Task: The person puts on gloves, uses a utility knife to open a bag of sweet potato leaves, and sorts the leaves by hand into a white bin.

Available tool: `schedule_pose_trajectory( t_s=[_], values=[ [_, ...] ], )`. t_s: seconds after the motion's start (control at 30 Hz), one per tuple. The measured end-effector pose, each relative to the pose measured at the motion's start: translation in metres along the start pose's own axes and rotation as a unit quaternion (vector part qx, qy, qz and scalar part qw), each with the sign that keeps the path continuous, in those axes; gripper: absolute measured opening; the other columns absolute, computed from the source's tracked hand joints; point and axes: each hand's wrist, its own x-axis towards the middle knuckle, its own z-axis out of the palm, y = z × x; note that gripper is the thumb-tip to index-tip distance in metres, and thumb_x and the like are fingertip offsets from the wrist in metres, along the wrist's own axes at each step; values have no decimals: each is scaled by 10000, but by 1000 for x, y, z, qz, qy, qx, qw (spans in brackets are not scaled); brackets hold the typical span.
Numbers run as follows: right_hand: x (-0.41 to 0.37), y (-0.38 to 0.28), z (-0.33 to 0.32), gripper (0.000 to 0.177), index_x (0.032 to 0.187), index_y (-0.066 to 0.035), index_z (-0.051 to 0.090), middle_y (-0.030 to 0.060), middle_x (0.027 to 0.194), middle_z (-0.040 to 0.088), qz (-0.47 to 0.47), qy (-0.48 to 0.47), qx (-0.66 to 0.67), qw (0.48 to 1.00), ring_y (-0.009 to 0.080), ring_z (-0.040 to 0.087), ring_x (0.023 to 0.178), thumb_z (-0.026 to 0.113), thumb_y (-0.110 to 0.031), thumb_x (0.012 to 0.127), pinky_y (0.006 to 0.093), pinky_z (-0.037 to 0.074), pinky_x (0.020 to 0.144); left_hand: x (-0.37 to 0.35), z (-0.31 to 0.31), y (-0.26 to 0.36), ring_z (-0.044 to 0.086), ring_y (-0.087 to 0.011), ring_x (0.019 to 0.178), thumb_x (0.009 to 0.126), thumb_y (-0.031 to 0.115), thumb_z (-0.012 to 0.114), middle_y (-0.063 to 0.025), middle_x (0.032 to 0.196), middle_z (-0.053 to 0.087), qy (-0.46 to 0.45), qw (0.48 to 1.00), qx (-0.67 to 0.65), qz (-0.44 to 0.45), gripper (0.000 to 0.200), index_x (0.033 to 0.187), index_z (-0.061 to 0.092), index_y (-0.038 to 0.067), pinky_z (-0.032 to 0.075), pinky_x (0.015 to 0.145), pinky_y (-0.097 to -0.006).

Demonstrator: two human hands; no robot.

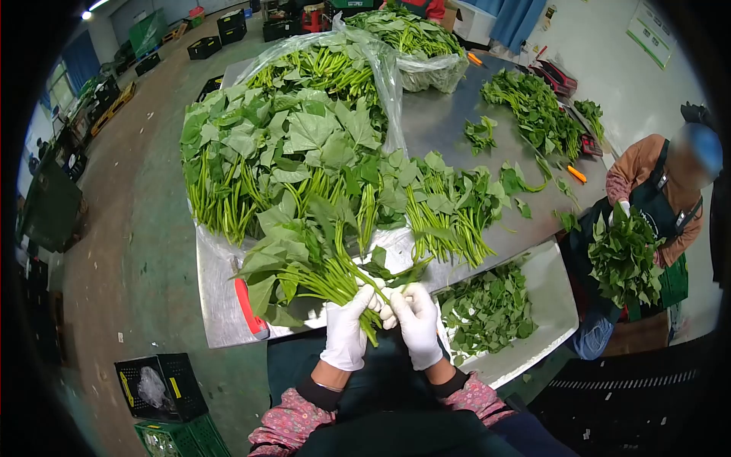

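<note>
My left hand (350, 329), in a white glove, is closed round the stems of a bunch of leafy greens (320, 276) whose leaves point away to the left. Close beside it, my gloved right hand (413, 324) pinches a single leafy stem (411, 272) at the bunch's edge. The two hands' fingertips nearly meet, so part of the grip is hidden. Just beyond them, a large heap of the same greens (304, 137) covers the metal table (434, 122), partly on clear plastic. A red-handled tool (250, 308) lies at the table's near left edge.
A pale tub (556, 305) with loose leaves stands below the table at right. Another person (655, 190) holds greens there. Farther back are a bagged pile (426, 72) and orange-handled knives (576, 174). Crates (160, 386) are stacked on the floor at lower left.
</note>
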Motion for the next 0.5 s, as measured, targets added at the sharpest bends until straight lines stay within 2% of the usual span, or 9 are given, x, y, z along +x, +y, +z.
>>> schedule_pose_trajectory(
  t_s=[0.07, 0.1, 0.17, 0.23, 0.27, 0.37, 0.43, 0.5],
  values=[
    [1, -8, -4, 156, 959, -39, 517, 63, 747, 628, -64, 76, 29, 995, 100, 531, 526, 522, -187, 1008, 225, 453, 497, -1, 8, -1, 535, -89, 684, 928, 50, 624, -35, 786, 600, 22, 998, -26, 51, 108, 1016, 616, -14, 446, 614, -240],
    [3, -13, -11, 175, 968, -41, 515, 73, 768, 628, -95, 113, 43, 988, 114, 539, 532, 498, -208, 1019, 234, 465, 504, 2, 1, 4, 531, -98, 679, 934, 57, 620, -37, 785, 586, 13, 998, -20, 49, 125, 1038, 595, -7, 453, 614, -251],
    [30, -9, -60, 236, 1016, -49, 516, 94, 855, 639, -78, 184, 226, 954, 142, 544, 560, 482, -283, 1028, 266, 487, 545, 10, -18, 14, 522, -116, 668, 944, 72, 610, -41, 783, 557, -5, 999, -11, 47, 164, 1084, 552, 7, 468, 616, -271],
    [45, -21, -81, 275, 1064, -43, 521, 105, 929, 637, -44, 265, 323, 907, 154, 571, 625, 519, -313, 1010, 289, 505, 604, 4, -9, 21, 529, -115, 669, 933, 57, 616, -39, 786, 563, -8, 999, 13, 39, 181, 1095, 553, 8, 471, 624, -271],
    [44, -25, -78, 357, 1145, -4, 522, 107, 964, 641, -71, 256, 295, 918, 152, 593, 681, 546, -326, 994, 284, 508, 663, 1, -1, 25, 532, -114, 669, 927, 49, 619, -38, 788, 566, -13, 999, 24, 34, 190, 1101, 554, 8, 473, 628, -271],
    [32, -34, -55, 362, 1184, 26, 529, 103, 966, 656, -58, 69, 146, 985, 154, 615, 714, 545, -284, 999, 271, 509, 684, -6, 9, 21, 555, -120, 700, 908, 16, 624, -66, 888, 605, -47, 998, 50, 0, 225, 1121, 552, 0, 475, 645, -264],
    [23, -30, -36, 309, 1186, 39, 564, 90, 956, 671, -15, -16, 53, 998, 139, 631, 757, 544, -208, 1001, 252, 503, 705, -5, 8, 13, 565, -124, 719, 906, 13, 627, -80, 929, 617, -65, 996, 62, -9, 230, 1122, 552, -1, 476, 650, -267],
    [20, -25, -25, 234, 1164, 6, 631, 52, 942, 686, 9, -83, 8, 996, 75, 604, 764, 571, -117, 974, 219, 495, 706, -8, 11, 16, 591, -137, 775, 898, 22, 644, -73, 944, 625, -55, 997, 50, -19, 248, 1128, 554, 14, 507, 698, -272]
  ],
)
